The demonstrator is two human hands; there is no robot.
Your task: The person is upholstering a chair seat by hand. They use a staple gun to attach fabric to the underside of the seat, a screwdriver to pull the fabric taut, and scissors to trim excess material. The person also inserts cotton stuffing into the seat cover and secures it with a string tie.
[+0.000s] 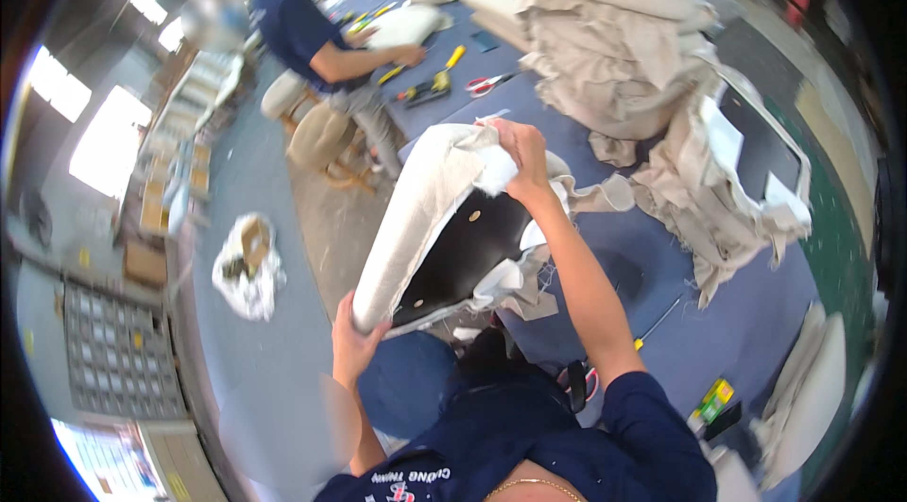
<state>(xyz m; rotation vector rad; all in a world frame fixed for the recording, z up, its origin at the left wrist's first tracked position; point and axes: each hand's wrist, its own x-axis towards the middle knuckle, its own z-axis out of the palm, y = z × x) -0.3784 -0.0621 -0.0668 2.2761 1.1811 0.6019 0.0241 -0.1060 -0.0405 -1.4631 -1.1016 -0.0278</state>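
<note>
Between my hands is a chair seat pad (402,209), tilted up on edge, its beige fabric wrapped over the rim. The black underside (463,247) with small round holes faces me, and loose frayed cloth and white padding hang along its right edge. My left hand (357,341) grips the lower left corner, fingers closed round the fabric. At the far top corner my right hand (520,153) is closed on the cloth and padding edge. Another seat pad (756,148), black side up with loose fabric round it, lies on the table to the right.
A tall stack of beige fabric pieces (614,39) stands on the blue-covered table (756,313). Red-handled scissors (489,85), a yellow-black power tool (425,89) and a screwdriver (658,323) lie there. A co-worker (307,30) works beyond, near upholstered stools (321,136). A white bag (250,266) sits on the floor.
</note>
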